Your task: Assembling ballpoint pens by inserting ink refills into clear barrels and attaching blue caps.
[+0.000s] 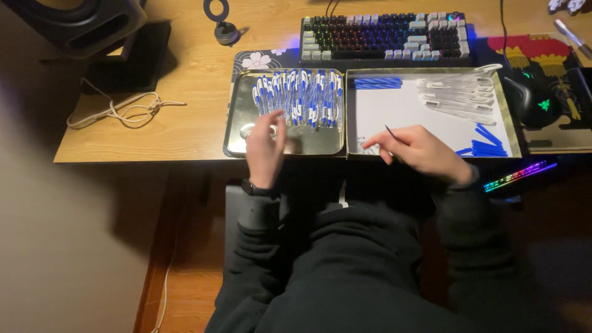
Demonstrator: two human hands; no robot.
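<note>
1. The left hand [265, 148] is over the near edge of the metal tray [237, 132], its fingers bent down to the tray floor just below the row of blue-and-white pens [299, 98]. If they hold anything I cannot tell; the picture is blurred there.
2. The right hand [419, 151] is at the near edge of the white-lined tray [407, 108], its fingers pinched on a thin dark refill [391, 134] that points up and to the left.
3. In my judgement the refill is best kept pinched near its end, so that it does not bend, and the left hand should take only one pen from the dense row without pushing its neighbours.
4. In the right tray lie clear pen barrels [459, 92] at the far right, blue sticks [377, 82] at the far edge and blue caps [484, 143] near the right wrist; a sleeve could sweep these caps.
5. Behind the trays on the worktop [185, 68] stands a lit keyboard [385, 37]; a mouse [533, 102] is to the right and a loose cord [126, 110] to the left, well apart.
</note>
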